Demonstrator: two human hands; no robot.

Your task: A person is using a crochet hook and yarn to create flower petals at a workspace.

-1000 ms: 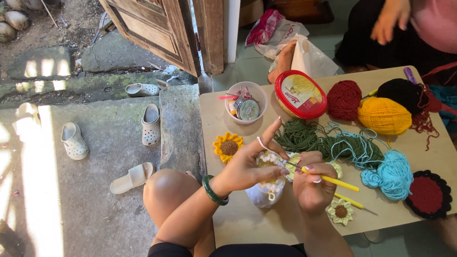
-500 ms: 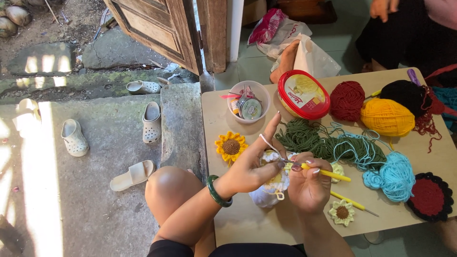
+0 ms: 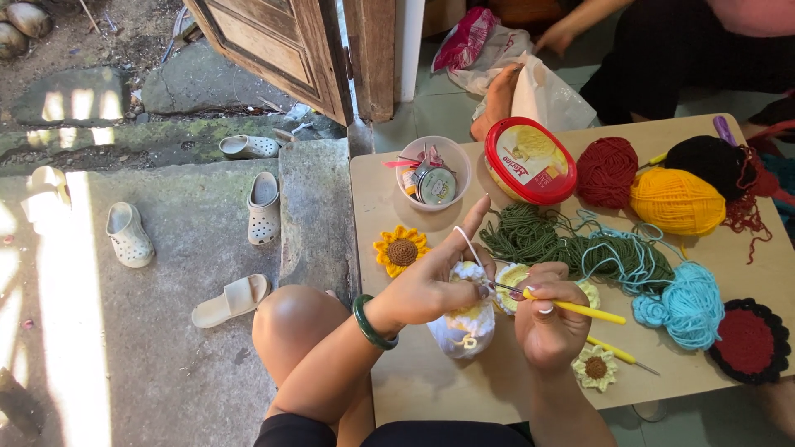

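Your right hand (image 3: pixel 548 324) grips the yellow hook (image 3: pixel 580 310); your left hand (image 3: pixel 431 285) pinches the half-made flower (image 3: pixel 512 290), with a finished sunflower (image 3: pixel 401 250) at ten o'clock.

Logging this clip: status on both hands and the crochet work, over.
Left hand pinching the cream crochet piece, white yarn strand over its forefinger. Right hand shut on yellow crochet hook. Green yarn pile close behind, not obstructing.
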